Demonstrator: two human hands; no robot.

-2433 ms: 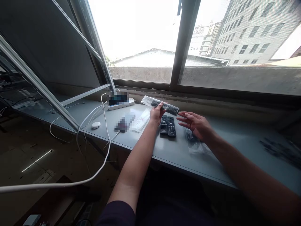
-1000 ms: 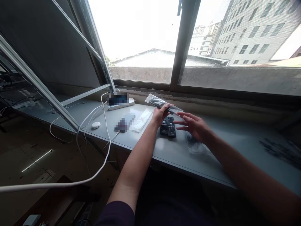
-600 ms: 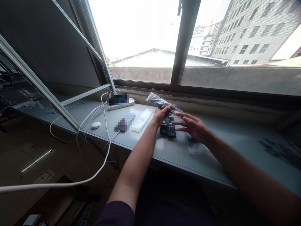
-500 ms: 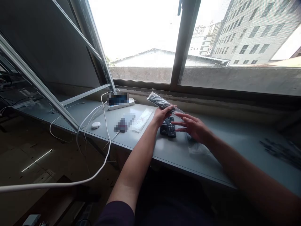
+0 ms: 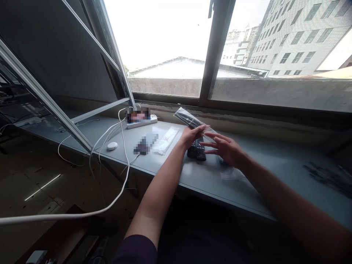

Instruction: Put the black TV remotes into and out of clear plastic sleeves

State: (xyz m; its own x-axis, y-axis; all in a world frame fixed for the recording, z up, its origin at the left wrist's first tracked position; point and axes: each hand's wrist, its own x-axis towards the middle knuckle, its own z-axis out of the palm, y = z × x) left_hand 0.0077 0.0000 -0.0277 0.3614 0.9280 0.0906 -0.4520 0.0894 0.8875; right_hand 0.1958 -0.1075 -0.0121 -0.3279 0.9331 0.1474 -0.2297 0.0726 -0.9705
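My left hand (image 5: 191,135) is closed around a black remote control (image 5: 189,118) in a clear plastic bag, held tilted above the table. My right hand (image 5: 227,148) is at the lower right end of this clear plastic bag (image 5: 210,132). Its thumb and a finger appear to pinch the film, while the other fingers stretch out to the left. Beneath the hands, two black remote controls (image 5: 196,152) lie side by side on the grey table (image 5: 189,174). Another crumpled clear bag (image 5: 232,174) rests under my right wrist.
Flat clear packaging (image 5: 166,140) and a blurred-out device with a cable (image 5: 145,143) lie left of my hands. Farther left are a round white object (image 5: 112,146), a white power strip (image 5: 143,123), white cables (image 5: 127,161) and a metal frame (image 5: 79,135). Dark items (image 5: 328,178) lie at the right.
The bagged remote control has shifted slightly to the right, and its buttons show more clearly. My left hand has moved a little with it; my right hand stays nearly still.
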